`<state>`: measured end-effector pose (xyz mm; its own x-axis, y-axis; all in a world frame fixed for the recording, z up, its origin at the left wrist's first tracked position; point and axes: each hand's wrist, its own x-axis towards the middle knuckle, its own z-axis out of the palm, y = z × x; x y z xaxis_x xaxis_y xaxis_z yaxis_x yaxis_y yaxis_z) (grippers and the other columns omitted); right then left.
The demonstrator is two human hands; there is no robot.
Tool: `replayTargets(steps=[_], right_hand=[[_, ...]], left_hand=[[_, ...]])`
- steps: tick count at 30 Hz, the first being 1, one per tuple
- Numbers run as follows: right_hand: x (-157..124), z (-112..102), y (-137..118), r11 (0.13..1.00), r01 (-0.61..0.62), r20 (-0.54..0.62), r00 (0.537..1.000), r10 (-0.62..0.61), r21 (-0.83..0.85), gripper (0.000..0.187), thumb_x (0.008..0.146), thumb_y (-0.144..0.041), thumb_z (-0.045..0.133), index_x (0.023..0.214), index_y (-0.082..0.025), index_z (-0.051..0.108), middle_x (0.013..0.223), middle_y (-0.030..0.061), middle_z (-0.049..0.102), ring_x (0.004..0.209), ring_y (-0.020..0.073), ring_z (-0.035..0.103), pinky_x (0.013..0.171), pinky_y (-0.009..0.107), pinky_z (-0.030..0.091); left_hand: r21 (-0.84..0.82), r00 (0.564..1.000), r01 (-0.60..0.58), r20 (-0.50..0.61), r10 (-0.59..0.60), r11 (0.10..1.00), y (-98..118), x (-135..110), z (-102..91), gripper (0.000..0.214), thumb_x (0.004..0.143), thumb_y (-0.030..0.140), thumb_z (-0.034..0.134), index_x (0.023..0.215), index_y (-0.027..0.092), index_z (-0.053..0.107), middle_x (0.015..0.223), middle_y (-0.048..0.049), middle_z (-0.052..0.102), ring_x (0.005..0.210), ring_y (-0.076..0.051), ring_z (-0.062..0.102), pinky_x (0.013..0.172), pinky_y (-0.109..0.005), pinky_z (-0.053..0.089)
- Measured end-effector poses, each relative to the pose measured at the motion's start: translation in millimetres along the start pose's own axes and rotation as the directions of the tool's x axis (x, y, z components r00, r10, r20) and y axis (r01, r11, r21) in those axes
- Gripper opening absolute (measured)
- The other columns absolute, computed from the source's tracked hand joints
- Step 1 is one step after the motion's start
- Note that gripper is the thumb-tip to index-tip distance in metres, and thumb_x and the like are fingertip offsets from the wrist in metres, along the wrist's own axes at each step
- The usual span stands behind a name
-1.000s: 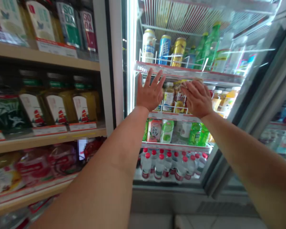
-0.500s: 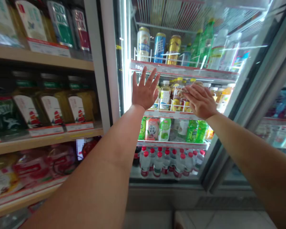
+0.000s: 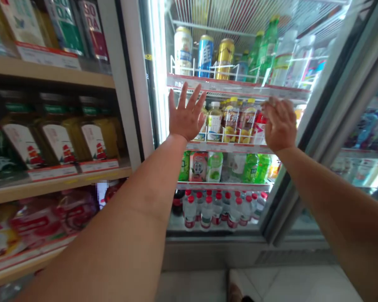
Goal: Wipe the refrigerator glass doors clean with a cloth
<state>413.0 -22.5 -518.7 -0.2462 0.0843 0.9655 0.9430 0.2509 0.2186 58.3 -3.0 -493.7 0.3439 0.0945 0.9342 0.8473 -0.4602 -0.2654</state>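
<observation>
My left hand (image 3: pixel 185 116) lies with fingers spread against the glass door (image 3: pixel 157 90) of a lit drinks cooler, in front of the middle shelf's left end. Farther right, my right hand (image 3: pixel 281 126) is at the glass, its fingers bent and smeared by motion. Under its fingertips is what looks like a crumpled beige cloth, mostly hidden. Between the hands, behind the glass, stand yellow-capped bottles (image 3: pixel 230 119) and a pale bottle (image 3: pixel 214 121). A red-labelled bottle (image 3: pixel 260 126) shows just left of my right hand.
Cans (image 3: pixel 205 56) and green bottles (image 3: pixel 267 48) fill the upper shelf; red-capped water bottles (image 3: pixel 207 212) stand at the bottom. A wooden shelf (image 3: pixel 56 178) with bottles runs along the left. The door frame (image 3: pixel 318 130) rises at right. A foot (image 3: pixel 234 289) shows on the tiled floor.
My right hand has moved right across the glass and turned more upright, uncovering the red-labelled bottle. My left hand stays spread on the glass. The view has shifted slightly.
</observation>
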Motion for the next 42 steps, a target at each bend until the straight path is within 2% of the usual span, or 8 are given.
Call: replayTargets(steps=[4,9,13,18,21,25,35,42], right_hand=[[-8.6,32.8,61.4,0.917,-0.386,-0.384,0.835,0.395,0.103,0.057,0.103,-0.037,0.037,0.152,-0.015,0.058,0.157,0.021,0.051,0.144,0.041,0.047,0.12,0.066,0.033],[-24.7,56.2,109.3,0.837,-0.514,-0.506,0.681,0.53,0.185,0.057,0.106,-0.051,0.031,0.149,-0.025,0.059,0.154,0.0162,0.052,0.146,0.0419,0.045,0.117,0.073,0.028],[11.0,53.9,87.6,0.664,-0.718,-0.423,0.547,0.723,0.208,0.065,0.107,-0.037,0.005,0.158,-0.027,0.044,0.164,0.0158,0.038,0.155,0.0377,0.034,0.12,0.073,0.022],[101.1,37.6,-13.0,0.754,-0.652,-0.167,0.736,0.656,0.084,0.062,0.101,-0.018,0.028,0.162,-0.01,0.037,0.169,0.0184,0.031,0.157,0.0335,0.029,0.13,0.065,0.014],[145.9,23.8,-79.9,0.849,-0.524,-0.063,0.847,0.528,0.065,0.062,0.099,-0.013,0.038,0.16,-0.02,0.041,0.171,0.0039,0.032,0.157,0.0251,0.024,0.134,0.056,0.012],[167.8,16.1,-131.8,0.894,-0.445,0.05,0.895,0.443,0.052,0.06,0.103,-0.013,0.037,0.163,-0.021,0.037,0.173,-0.0024,0.029,0.158,0.0223,0.018,0.136,0.051,0.014],[45.6,39.0,-144.9,0.99,0.008,0.055,0.998,-0.015,0.14,0.059,0.103,-0.031,0.03,0.159,-0.029,0.048,0.164,-0.0019,0.045,0.161,0.0279,0.027,0.133,0.062,0.02],[74.6,22.0,-123.5,0.977,0.144,0.173,0.97,-0.171,0.157,0.06,0.101,-0.026,0.037,0.159,-0.032,0.048,0.164,-0.0047,0.046,0.16,0.0275,0.029,0.133,0.06,0.022]], left_hand=[[0.094,1.0,-0.006,0.004,0.006,0.996,0.0,-1.1,-1.0,0.086,0.085,0.035,0.053,0.165,0.034,0.022,0.172,0.0154,0.017,0.156,-0.011,-0.029,0.132,-0.065,-0.01],[0.114,0.998,0.02,0.049,-0.025,0.993,2.9,-0.9,-4.0,0.096,0.076,0.036,0.055,0.165,0.033,0.02,0.173,0.0119,0.017,0.159,-0.016,-0.023,0.131,-0.068,-0.007],[-0.034,0.999,0.033,0.001,-0.033,0.999,2.6,0.7,-0.1,0.071,0.094,0.031,0.045,0.164,0.028,0.034,0.172,0.0078,0.024,0.163,-0.023,-0.006,0.13,-0.069,-0.012],[-0.012,0.992,0.071,0.101,-0.07,0.997,8.9,3.1,-13.0,0.073,0.093,0.032,0.046,0.165,0.03,0.033,0.173,0.0052,0.022,0.163,-0.032,0.007,0.13,-0.07,-0.006],[0.057,0.984,0.076,0.156,-0.084,0.995,11.9,2.8,-19.4,0.085,0.085,0.033,0.05,0.166,0.033,0.025,0.174,0.008,0.019,0.163,-0.032,0.003,0.131,-0.07,-0.004],[0.057,0.993,0.05,0.1,-0.056,0.997,9.3,0.6,-13.2,0.089,0.078,0.032,0.049,0.161,0.037,0.017,0.172,0.0146,0.021,0.161,-0.022,-0.015,0.13,-0.073,-0.004],[-0.122,0.991,0.083,0.114,-0.069,0.989,9.1,3.2,-13.8,0.068,0.099,0.031,0.041,0.166,0.025,0.036,0.173,0.0058,0.018,0.163,-0.029,-0.004,0.13,-0.067,-0.015],[-0.129,0.993,0.094,0.089,-0.083,0.987,11.0,3.4,-15.9,0.064,0.1,0.029,0.043,0.164,0.027,0.038,0.172,0.0059,0.022,0.163,-0.028,0.0,0.131,-0.067,-0.014]])
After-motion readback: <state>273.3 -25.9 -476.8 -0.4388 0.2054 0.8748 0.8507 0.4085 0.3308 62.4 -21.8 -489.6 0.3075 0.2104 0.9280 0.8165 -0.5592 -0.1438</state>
